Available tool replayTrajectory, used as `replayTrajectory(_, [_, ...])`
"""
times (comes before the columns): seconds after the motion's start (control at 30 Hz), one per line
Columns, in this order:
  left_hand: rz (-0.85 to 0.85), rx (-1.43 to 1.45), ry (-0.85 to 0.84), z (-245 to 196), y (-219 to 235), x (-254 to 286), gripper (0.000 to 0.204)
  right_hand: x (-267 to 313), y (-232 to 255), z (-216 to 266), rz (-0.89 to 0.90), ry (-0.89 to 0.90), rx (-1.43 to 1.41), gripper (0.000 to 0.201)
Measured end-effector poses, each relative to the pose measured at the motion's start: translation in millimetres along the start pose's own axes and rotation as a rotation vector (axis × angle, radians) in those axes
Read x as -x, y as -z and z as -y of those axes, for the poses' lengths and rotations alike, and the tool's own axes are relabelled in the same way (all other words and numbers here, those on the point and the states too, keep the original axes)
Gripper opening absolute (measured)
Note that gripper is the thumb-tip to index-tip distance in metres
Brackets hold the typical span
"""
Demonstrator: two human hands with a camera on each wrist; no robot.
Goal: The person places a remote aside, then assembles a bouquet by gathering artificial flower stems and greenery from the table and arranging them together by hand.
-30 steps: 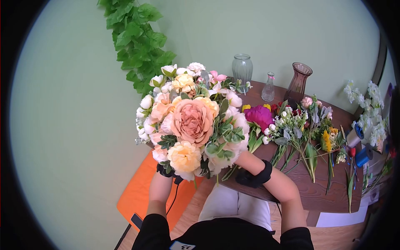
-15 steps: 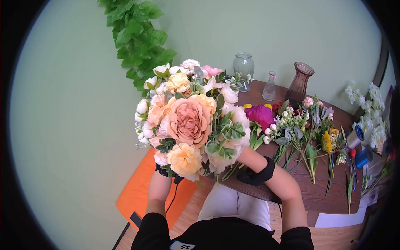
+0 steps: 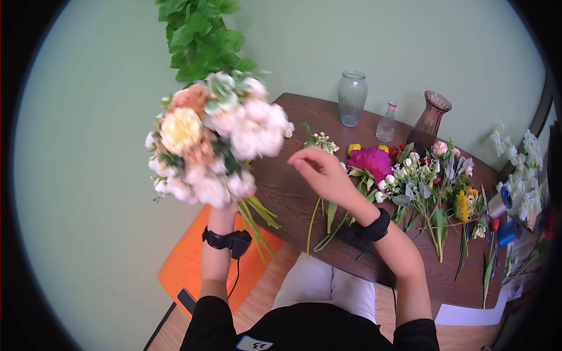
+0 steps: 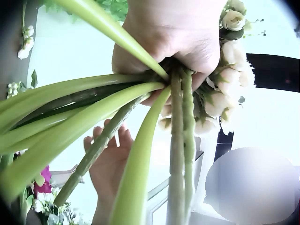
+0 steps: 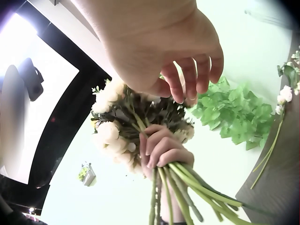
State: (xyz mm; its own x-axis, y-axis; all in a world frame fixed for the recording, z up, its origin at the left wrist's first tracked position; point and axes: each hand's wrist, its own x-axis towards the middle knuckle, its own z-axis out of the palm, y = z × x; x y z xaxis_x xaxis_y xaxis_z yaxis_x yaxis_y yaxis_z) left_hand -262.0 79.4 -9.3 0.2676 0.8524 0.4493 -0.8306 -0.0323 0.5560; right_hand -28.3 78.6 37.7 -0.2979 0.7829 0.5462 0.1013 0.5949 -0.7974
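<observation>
My left hand (image 4: 171, 35) grips the gathered green stems (image 4: 140, 183) of a large bouquet (image 3: 252, 126), its fingers curled round them in the right wrist view. Pale pink, white, peach and yellow blooms hide most of that hand in the head view. The bouquet is held up at the table's left end, its stems slanting down to the right. To the right of the blooms, apart from them, my right hand (image 3: 325, 172) hovers over the table with loosely bent fingers and nothing in it. A few loose stems with small white flowers (image 3: 324, 142) lie beneath it.
On the dark wooden table (image 3: 293, 193) lie a magenta peony (image 3: 370, 162) and mixed cut flowers. A clear vase (image 3: 352, 99), a small glass bottle (image 3: 386, 124) and a purple vase (image 3: 432, 117) stand behind. Ribbon spools (image 3: 508, 233) are at right; an orange seat (image 3: 193, 257) is below left.
My right hand has come away from the bouquet and now shows beside it. The bouquet has moved left and tilted in my left hand, bringing its stems into view.
</observation>
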Motion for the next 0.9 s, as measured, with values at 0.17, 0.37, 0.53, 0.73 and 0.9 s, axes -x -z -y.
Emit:
replayTrajectory(0.17, [0.006,-0.015,-0.117,-35,-12,1,0.012,-5,-1,-52,-0.024,-0.165,-0.031,0.013])
replayTrajectory(0.37, [-0.058,-0.022,-0.152,-51,2,21,0.013,-17,-30,-101,0.140,-0.244,0.177,0.018])
replayTrajectory(0.53, [-0.205,-0.141,-0.190,-53,0,35,0.022,-32,-72,-120,0.276,-0.307,0.281,0.024])
replayTrajectory(0.73, [-0.250,-0.315,-0.274,-60,20,52,0.034,-56,-119,-155,0.304,-0.268,0.415,0.034])
replayTrajectory(0.9, [-0.478,-0.355,-0.432,-62,10,59,0.012,-82,-145,-154,0.298,-0.336,0.462,0.036])
